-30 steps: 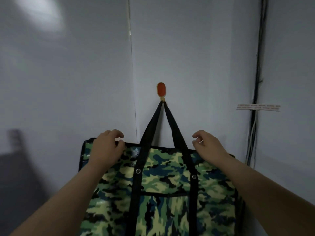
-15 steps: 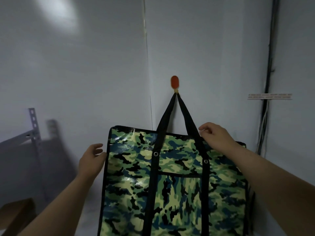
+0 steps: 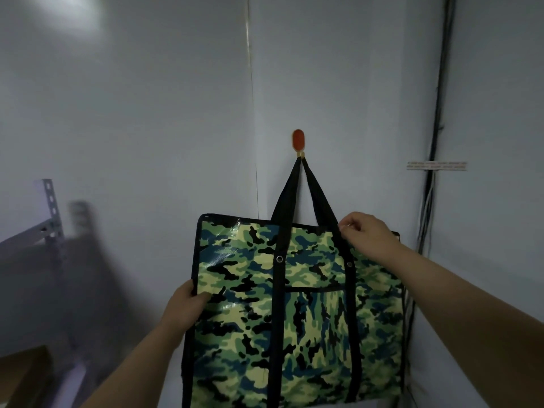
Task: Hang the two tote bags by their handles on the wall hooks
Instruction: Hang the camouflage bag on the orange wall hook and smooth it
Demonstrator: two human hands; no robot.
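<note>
A green camouflage tote bag (image 3: pixel 297 319) hangs flat against the white wall, its black handles (image 3: pixel 316 192) looped over an orange wall hook (image 3: pixel 298 140). My left hand (image 3: pixel 185 307) grips the bag's left edge about halfway down, thumb on the front face. My right hand (image 3: pixel 368 237) pinches the top edge at the base of the right handle strap. Only this one bag and this one hook are in view.
A grey metal shelf upright (image 3: pixel 53 213) and a brown cardboard box (image 3: pixel 26 372) stand at the lower left. Black cables (image 3: pixel 438 113) run down the corner at the right, beside a taped label (image 3: pixel 437 165).
My left hand dropped from the bag's top left corner, came off it, then took hold of the left edge lower down. My right hand stayed at the right handle base. The view shifted left.
</note>
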